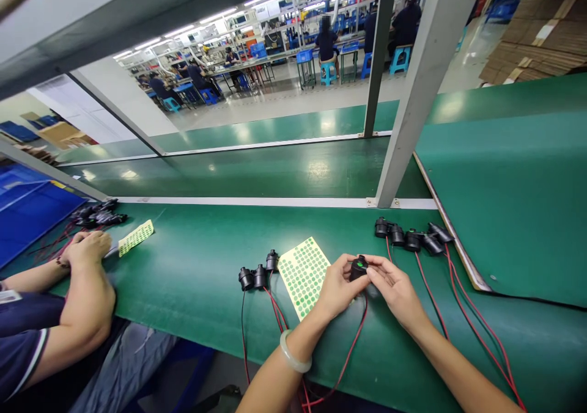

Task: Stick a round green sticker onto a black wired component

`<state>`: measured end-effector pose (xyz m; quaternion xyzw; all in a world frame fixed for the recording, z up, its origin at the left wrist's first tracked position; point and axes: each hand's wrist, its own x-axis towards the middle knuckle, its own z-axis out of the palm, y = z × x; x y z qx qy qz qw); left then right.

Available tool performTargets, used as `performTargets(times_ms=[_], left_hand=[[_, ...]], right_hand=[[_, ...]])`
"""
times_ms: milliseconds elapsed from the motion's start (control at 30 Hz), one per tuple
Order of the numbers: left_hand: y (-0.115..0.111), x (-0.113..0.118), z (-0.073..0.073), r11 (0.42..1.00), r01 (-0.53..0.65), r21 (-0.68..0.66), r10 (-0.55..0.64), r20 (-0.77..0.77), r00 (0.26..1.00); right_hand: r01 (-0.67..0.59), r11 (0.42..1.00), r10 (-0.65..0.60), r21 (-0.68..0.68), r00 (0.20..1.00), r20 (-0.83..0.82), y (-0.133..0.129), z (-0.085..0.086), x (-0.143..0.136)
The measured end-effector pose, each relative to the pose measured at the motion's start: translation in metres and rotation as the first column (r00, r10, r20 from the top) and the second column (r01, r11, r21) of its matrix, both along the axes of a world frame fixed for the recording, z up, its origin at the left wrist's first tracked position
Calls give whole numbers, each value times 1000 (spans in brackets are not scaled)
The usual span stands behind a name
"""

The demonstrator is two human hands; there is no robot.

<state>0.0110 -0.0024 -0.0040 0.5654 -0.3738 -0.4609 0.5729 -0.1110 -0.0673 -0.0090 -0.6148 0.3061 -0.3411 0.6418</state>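
Note:
My left hand [337, 288] and my right hand [397, 288] together hold a small black round part [359, 268] with a green dot sticker on top, just above the green bench [202, 278]. Red and black wires trail from it toward me. Left of my hands lies a sheet of green dot stickers [302, 275]. Three black parts [257, 274] with wires stand left of the sheet. A row of several black parts [410, 237] with red wires lies to the right, beyond my right hand.
A co-worker's hands [87, 248] rest on the bench at far left beside a smaller sticker sheet [136, 237] and a pile of black parts [98, 214]. A blue bin [32, 208] sits at left. A grey post [413, 95] rises behind the bench.

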Motion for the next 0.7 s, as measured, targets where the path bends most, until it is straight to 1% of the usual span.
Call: performTargets(times_ms=[100,200,333,433,500,567,633,700], left_hand=[[-2,4,1,999,28,45,-22,-139,990],[-3,8,2,996,54,75,-34,-245,969],[-5,11,1,996,12,94,22,-354,935],[-7,14,1,996,-40,80,72,-450,890],[-8,18,1,993,-97,71,119,-506,854],[-10,24,2,983,-170,74,183,-543,819],[-12,31,3,966,-241,94,251,-572,781],[-12,38,3,952,-277,127,299,-572,764]], right_hand=[[9,1000,-9,19,1000,-24,-1,1,0],[19,999,-17,39,999,-52,-2,-1,1],[0,997,6,83,998,-66,-1,-4,3],[-42,990,51,135,997,-63,2,-7,6],[-98,978,110,182,992,-58,6,-6,7],[-190,952,206,241,978,-41,10,-4,8],[-299,903,315,307,949,-3,15,0,8],[-387,849,395,359,917,53,18,5,7]])
